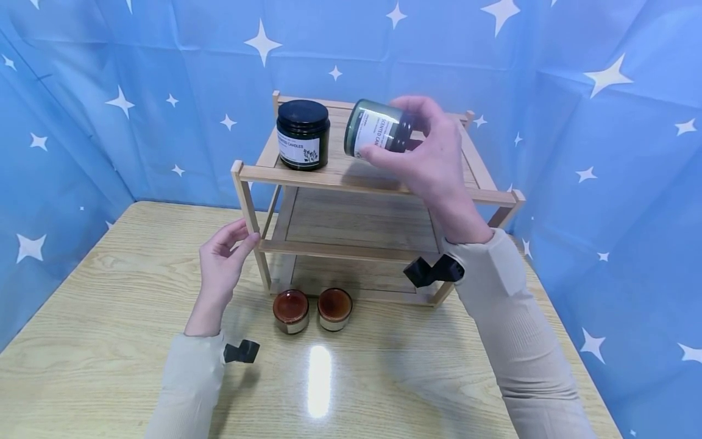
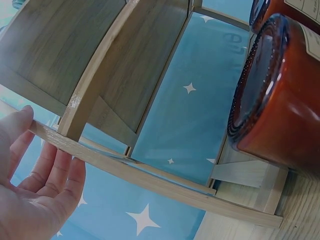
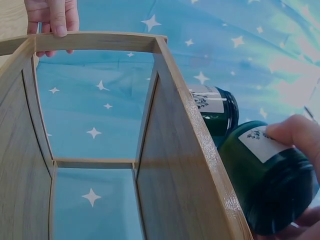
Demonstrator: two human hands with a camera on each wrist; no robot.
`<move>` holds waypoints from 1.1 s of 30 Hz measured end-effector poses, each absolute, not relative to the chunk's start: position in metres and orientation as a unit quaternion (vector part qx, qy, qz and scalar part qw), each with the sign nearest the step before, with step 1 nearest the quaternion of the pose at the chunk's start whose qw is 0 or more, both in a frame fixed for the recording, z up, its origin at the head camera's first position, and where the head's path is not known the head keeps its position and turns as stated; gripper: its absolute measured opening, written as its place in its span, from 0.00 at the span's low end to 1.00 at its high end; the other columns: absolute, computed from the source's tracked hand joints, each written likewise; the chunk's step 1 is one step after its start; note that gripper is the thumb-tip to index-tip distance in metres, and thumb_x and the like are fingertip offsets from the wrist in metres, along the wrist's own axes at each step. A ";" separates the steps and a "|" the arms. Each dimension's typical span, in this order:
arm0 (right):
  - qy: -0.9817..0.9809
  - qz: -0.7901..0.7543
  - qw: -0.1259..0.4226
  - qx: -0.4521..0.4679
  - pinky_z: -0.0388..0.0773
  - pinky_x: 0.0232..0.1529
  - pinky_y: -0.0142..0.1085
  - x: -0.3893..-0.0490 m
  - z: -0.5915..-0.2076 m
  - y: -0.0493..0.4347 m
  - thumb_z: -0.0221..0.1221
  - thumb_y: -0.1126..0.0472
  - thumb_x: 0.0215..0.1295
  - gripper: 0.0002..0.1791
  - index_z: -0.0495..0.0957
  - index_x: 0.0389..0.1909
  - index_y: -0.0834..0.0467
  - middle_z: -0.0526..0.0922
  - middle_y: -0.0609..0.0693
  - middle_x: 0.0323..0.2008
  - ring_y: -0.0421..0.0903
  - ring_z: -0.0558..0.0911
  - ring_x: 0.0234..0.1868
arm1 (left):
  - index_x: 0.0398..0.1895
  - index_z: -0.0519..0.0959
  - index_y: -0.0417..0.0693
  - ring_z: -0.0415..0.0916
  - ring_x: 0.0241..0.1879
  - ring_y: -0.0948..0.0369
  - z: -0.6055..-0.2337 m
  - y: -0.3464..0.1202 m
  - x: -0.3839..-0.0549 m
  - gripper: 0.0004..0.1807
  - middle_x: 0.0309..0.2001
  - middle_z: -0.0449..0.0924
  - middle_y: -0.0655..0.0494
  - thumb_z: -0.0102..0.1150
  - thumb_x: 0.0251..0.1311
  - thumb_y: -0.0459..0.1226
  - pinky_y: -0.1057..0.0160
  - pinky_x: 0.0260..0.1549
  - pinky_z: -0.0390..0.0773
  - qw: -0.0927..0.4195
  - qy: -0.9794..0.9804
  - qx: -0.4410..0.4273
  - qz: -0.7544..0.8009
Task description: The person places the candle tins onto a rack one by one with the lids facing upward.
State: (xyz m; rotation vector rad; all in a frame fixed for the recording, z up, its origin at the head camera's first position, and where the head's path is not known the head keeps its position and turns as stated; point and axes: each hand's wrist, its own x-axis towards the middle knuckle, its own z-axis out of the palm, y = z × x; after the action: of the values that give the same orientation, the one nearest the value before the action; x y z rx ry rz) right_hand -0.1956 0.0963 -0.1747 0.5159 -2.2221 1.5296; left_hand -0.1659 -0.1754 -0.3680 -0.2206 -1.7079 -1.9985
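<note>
My right hand (image 1: 433, 146) grips a green glass candle jar (image 1: 375, 129) by its dark lid end, tilted on its side over the top shelf of a wooden rack (image 1: 351, 177). A second dark green candle jar (image 1: 303, 149) with a black lid stands upright at the left of that shelf. My left hand (image 1: 222, 256) pinches the rack's front left post, thumb on one side and fingers on the other. In the right wrist view the held jar (image 3: 260, 170) overlaps the standing jar (image 3: 212, 107).
Two reddish-brown candle jars (image 1: 290, 308) (image 1: 334, 306) stand side by side on the wooden table (image 1: 137, 292), just in front of the rack's lowest shelf. A blue curtain with white stars (image 1: 181, 91) hangs behind and at both sides.
</note>
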 end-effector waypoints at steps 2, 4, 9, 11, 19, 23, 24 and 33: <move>-0.794 0.543 0.201 0.186 0.79 0.41 0.34 -0.195 -0.175 0.096 0.73 0.64 0.45 0.29 0.75 0.52 0.61 0.77 0.52 0.46 0.46 0.75 0.46 | 0.44 0.84 0.46 0.80 0.40 0.65 -0.368 -0.175 -0.166 0.19 0.34 0.83 0.63 0.57 0.57 0.18 0.68 0.46 0.78 0.249 -0.626 -0.082 -0.734; -0.794 0.543 0.203 0.185 0.78 0.41 0.35 -0.195 -0.174 0.096 0.73 0.64 0.45 0.30 0.76 0.52 0.60 0.77 0.52 0.46 0.45 0.74 0.47 | 0.43 0.85 0.47 0.80 0.40 0.65 -0.368 -0.175 -0.165 0.19 0.34 0.83 0.63 0.57 0.57 0.18 0.68 0.46 0.78 0.250 -0.625 -0.081 -0.735; -0.787 0.553 0.211 0.177 0.79 0.42 0.36 -0.195 -0.172 0.096 0.74 0.65 0.44 0.34 0.72 0.54 0.58 0.77 0.52 0.47 0.46 0.75 0.47 | 0.43 0.85 0.48 0.80 0.40 0.65 -0.369 -0.175 -0.165 0.19 0.34 0.83 0.63 0.57 0.57 0.18 0.68 0.46 0.78 0.250 -0.626 -0.080 -0.735; -0.785 0.554 0.217 0.173 0.78 0.42 0.35 -0.195 -0.171 0.095 0.74 0.65 0.43 0.35 0.70 0.54 0.57 0.78 0.52 0.47 0.46 0.75 0.46 | 0.43 0.85 0.47 0.80 0.40 0.65 -0.369 -0.175 -0.165 0.19 0.34 0.83 0.63 0.57 0.57 0.18 0.68 0.46 0.78 0.249 -0.626 -0.079 -0.734; -0.787 0.547 0.225 0.173 0.77 0.46 0.34 -0.196 -0.168 0.092 0.75 0.67 0.42 0.33 0.71 0.51 0.60 0.78 0.52 0.46 0.44 0.76 0.47 | 0.44 0.84 0.47 0.80 0.40 0.65 -0.368 -0.176 -0.165 0.19 0.34 0.83 0.64 0.57 0.58 0.18 0.68 0.46 0.78 0.249 -0.629 -0.077 -0.733; -0.798 0.526 0.228 0.184 0.76 0.47 0.33 -0.197 -0.168 0.092 0.75 0.66 0.43 0.33 0.76 0.55 0.60 0.80 0.52 0.47 0.43 0.76 0.48 | 0.44 0.84 0.47 0.80 0.39 0.66 -0.368 -0.176 -0.165 0.18 0.34 0.83 0.64 0.57 0.58 0.19 0.69 0.47 0.78 0.249 -0.628 -0.082 -0.733; -0.802 0.520 0.229 0.186 0.76 0.47 0.33 -0.198 -0.168 0.093 0.75 0.66 0.43 0.34 0.76 0.56 0.60 0.80 0.52 0.48 0.43 0.76 0.49 | 0.44 0.84 0.46 0.80 0.40 0.66 -0.368 -0.177 -0.165 0.18 0.34 0.83 0.64 0.57 0.58 0.19 0.69 0.47 0.78 0.249 -0.628 -0.083 -0.732; -0.827 0.493 0.205 0.178 0.72 0.54 0.32 -0.203 -0.167 0.089 0.75 0.65 0.44 0.38 0.72 0.60 0.63 0.78 0.54 0.54 0.44 0.75 0.53 | 0.43 0.84 0.48 0.80 0.39 0.65 -0.368 -0.176 -0.165 0.19 0.34 0.83 0.63 0.57 0.58 0.18 0.69 0.46 0.78 0.249 -0.627 -0.080 -0.734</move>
State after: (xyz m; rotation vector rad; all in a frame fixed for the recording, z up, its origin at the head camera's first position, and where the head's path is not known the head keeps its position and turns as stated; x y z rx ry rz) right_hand -0.2026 0.0890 -0.1674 0.4966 -2.3047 1.3731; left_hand -0.1649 -0.1757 -0.3675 -0.2167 -1.7089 -1.9985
